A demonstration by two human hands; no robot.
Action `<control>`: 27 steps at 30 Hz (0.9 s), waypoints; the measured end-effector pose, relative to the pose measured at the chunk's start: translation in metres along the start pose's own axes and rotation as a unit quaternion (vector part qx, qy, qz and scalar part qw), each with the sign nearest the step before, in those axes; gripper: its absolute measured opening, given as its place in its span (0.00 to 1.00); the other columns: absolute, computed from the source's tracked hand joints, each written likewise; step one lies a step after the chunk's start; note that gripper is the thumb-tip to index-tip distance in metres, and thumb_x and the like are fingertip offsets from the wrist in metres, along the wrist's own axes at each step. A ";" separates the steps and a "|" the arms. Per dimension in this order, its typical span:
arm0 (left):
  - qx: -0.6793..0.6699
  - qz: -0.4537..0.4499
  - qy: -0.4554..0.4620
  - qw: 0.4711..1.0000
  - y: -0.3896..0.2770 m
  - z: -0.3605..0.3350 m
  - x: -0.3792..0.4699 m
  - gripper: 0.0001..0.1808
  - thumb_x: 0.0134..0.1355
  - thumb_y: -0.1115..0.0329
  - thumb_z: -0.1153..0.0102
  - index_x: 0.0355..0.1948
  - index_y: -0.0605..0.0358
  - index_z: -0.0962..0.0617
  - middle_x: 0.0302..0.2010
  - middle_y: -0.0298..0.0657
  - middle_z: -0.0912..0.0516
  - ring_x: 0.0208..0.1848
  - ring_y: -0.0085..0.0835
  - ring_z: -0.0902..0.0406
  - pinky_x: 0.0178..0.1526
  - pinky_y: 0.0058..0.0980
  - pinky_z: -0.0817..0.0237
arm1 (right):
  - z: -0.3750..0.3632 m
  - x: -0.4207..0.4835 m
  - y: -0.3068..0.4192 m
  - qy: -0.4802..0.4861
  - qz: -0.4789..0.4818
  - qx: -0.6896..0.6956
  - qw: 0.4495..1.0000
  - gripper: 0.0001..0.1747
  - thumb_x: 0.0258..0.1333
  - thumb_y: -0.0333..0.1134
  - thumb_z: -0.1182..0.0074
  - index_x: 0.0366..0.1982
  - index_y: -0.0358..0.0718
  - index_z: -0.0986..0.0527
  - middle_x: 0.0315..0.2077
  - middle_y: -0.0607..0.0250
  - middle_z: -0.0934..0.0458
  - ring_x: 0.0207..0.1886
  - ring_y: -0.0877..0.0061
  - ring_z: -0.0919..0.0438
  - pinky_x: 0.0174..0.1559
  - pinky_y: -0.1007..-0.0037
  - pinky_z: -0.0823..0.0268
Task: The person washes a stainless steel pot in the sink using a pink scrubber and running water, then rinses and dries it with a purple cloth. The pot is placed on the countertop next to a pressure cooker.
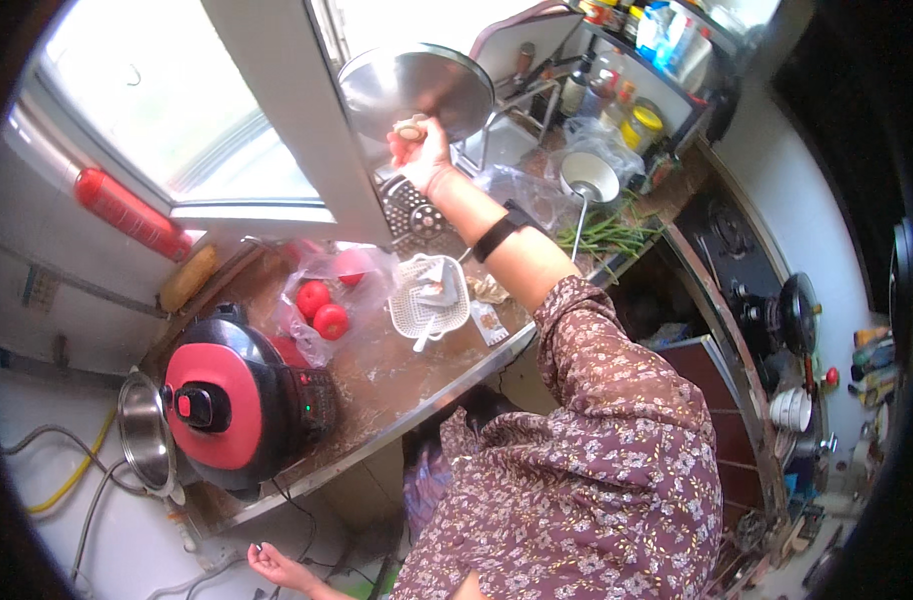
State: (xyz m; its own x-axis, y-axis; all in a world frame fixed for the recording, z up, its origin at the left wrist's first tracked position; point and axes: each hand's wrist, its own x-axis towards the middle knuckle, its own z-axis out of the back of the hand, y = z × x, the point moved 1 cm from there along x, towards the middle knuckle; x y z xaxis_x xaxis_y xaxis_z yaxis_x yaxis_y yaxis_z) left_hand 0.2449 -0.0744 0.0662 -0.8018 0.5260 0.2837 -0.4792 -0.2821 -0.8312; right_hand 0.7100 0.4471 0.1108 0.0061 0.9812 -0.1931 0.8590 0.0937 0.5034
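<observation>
My right hand (423,154), with a dark band on its wrist, reaches out at the top middle. Its fingers are curled around a round beige knob (410,130) in front of a wide, shiny metal lid (419,82). The knob appears to belong to the lid. Below that hand lies a perforated metal stove plate (426,221), partly hidden by my forearm. My left hand (276,566) hangs low at the bottom left, below the counter edge, with fingers curled. A small dark spot shows at its fingertips, too small to identify.
A red and black electric pressure cooker (224,409) stands on the counter (381,375), beside a steel pot (145,431). Several tomatoes (314,300) lie on a plastic bag near a white basket (430,300). Green vegetables (614,232) and a white ladle (590,178) lie right. An open window frame (291,112) juts in.
</observation>
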 end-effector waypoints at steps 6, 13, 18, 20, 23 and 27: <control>0.036 -0.063 -0.081 0.994 -0.063 -0.010 0.003 0.19 0.55 0.63 0.40 0.43 0.63 0.28 0.28 0.43 0.24 0.29 0.31 0.28 0.33 0.26 0.35 | 0.021 -0.061 0.001 -0.080 0.202 0.097 0.971 0.11 0.46 0.45 0.51 0.29 0.48 0.29 0.23 0.68 0.24 0.24 0.75 0.27 0.25 0.76 0.39; -0.037 -0.308 0.024 0.950 -0.125 -0.037 -0.030 0.15 0.60 0.70 0.49 0.48 0.62 0.32 0.30 0.35 0.30 0.29 0.23 0.35 0.34 0.19 0.41 | 0.037 -0.228 -0.021 0.002 0.207 0.099 0.973 0.16 0.55 0.42 0.56 0.34 0.36 0.28 0.33 0.51 0.22 0.36 0.68 0.24 0.42 0.66 0.32; -0.142 -0.293 0.301 0.896 -0.163 -0.101 -0.055 0.19 0.58 0.67 0.47 0.49 0.63 0.33 0.39 0.45 0.28 0.30 0.28 0.30 0.40 0.25 0.38 | -0.016 -0.309 -0.076 0.224 0.148 0.054 0.962 0.16 0.60 0.40 0.59 0.44 0.37 0.31 0.46 0.55 0.27 0.47 0.67 0.26 0.49 0.66 0.34; -0.196 -0.303 0.328 0.873 -0.179 -0.117 -0.062 0.21 0.58 0.65 0.46 0.50 0.63 0.35 0.42 0.46 0.29 0.32 0.30 0.29 0.43 0.29 0.38 | -0.032 -0.332 -0.090 0.265 0.094 -0.019 0.959 0.18 0.60 0.38 0.56 0.48 0.36 0.33 0.46 0.58 0.28 0.48 0.70 0.27 0.49 0.66 0.35; -0.231 -0.363 0.275 0.860 -0.199 -0.119 -0.067 0.27 0.58 0.61 0.46 0.53 0.64 0.38 0.45 0.49 0.31 0.38 0.34 0.29 0.46 0.32 0.39 | -0.046 -0.354 -0.107 0.288 0.054 -0.135 0.946 0.19 0.60 0.37 0.54 0.50 0.35 0.34 0.46 0.60 0.27 0.48 0.73 0.28 0.50 0.68 0.35; -0.280 -0.394 0.101 0.869 -0.206 -0.120 -0.071 0.36 0.55 0.55 0.44 0.55 0.68 0.43 0.52 0.52 0.36 0.42 0.39 0.30 0.47 0.33 0.38 | -0.047 -0.379 -0.144 0.306 0.079 -0.273 0.909 0.19 0.58 0.35 0.53 0.50 0.33 0.34 0.45 0.60 0.28 0.47 0.74 0.29 0.50 0.71 0.36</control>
State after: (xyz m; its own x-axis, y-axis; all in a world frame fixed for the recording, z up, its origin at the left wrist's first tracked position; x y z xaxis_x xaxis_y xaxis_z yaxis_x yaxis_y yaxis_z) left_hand 0.4430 0.0423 0.1599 -0.1962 0.5250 0.8282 -0.5576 0.6350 -0.5346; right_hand 0.5595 0.0699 0.1511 -0.3210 0.8846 0.3382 0.4890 -0.1510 0.8591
